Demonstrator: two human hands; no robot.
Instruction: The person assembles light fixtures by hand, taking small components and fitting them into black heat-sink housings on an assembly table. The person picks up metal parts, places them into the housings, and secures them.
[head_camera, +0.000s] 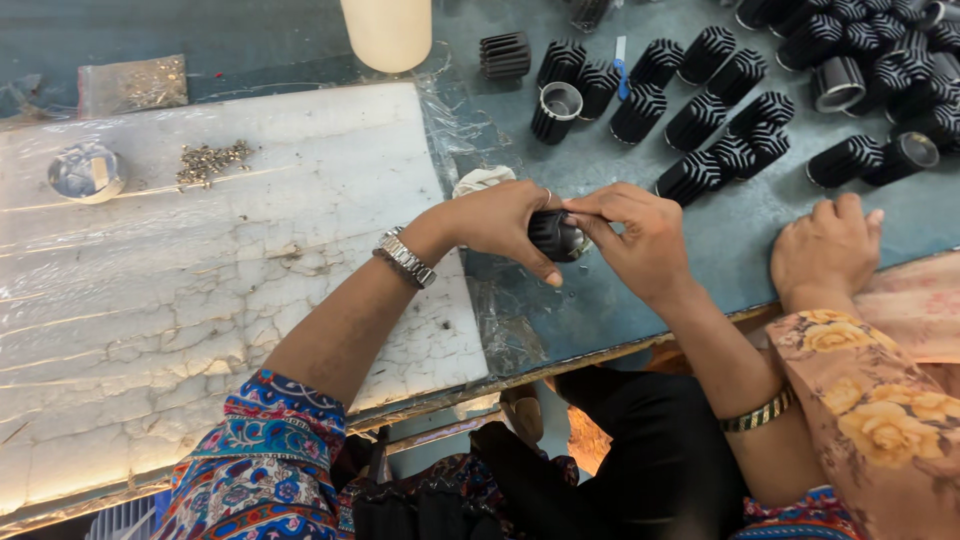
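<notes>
Head view, looking down at a blue-green tabletop (620, 300). At centre, left hand (500, 222) and right hand (640, 235) meeting over one black finned cylinder (556, 236), held just above the tabletop near its front edge. Left grip clamped around the cylinder's body, fingers curled over the top and thumb underneath. Right grip pinched together at the cylinder's end, fingertips (585, 208) touching its rim. Metal watch (405, 258) on the left wrist, gold bangle (758, 411) on the right forearm.

Further back and to the right, a scatter of like black finned cylinders (700, 120), some lying on their sides, some upright with a silvery open end showing. One with a silver rim (558, 108) standing apart, just left of the group.

To the left, a cracked white board under clear plastic (200, 280), carrying a small heap of metal screws (210, 160) and a round clear lens-like piece (86, 172). A cream cylinder (388, 32) at the top edge, behind the board.

At right, another person's hand (825, 245) resting flat on the tabletop, floral sleeve (880, 410) below it.
</notes>
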